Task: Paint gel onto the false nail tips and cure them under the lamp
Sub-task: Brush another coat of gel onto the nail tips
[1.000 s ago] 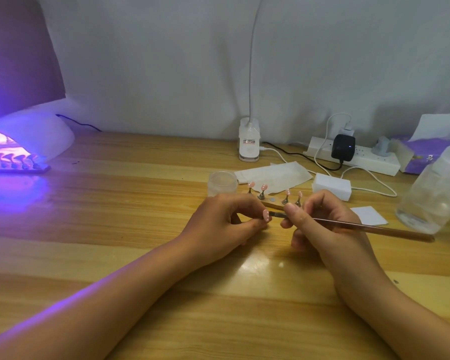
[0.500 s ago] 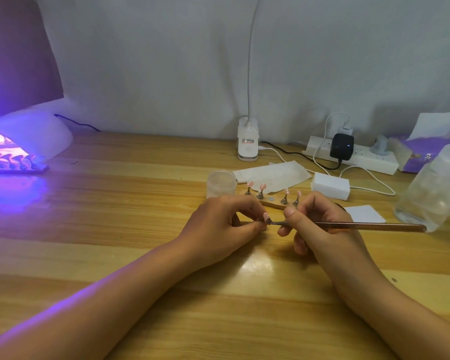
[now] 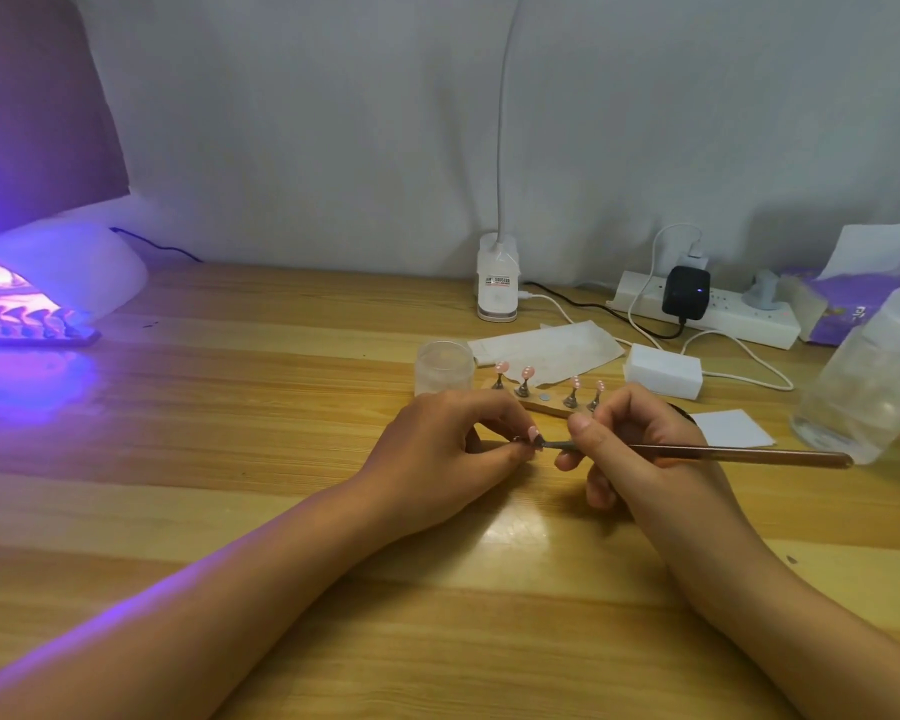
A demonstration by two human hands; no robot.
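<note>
The wooden table point(image 3: 230, 459) carries a glowing purple lamp point(image 3: 74, 272) at far left. Near the middle, just in front of a rack point(image 3: 546, 403) of four pink tips, the right hand point(image 3: 640, 444) grips a long brush point(image 3: 739, 453) and the left hand point(image 3: 437, 459) pinches one nail tip point(image 3: 532, 434) — the brush end touching it.
</note>
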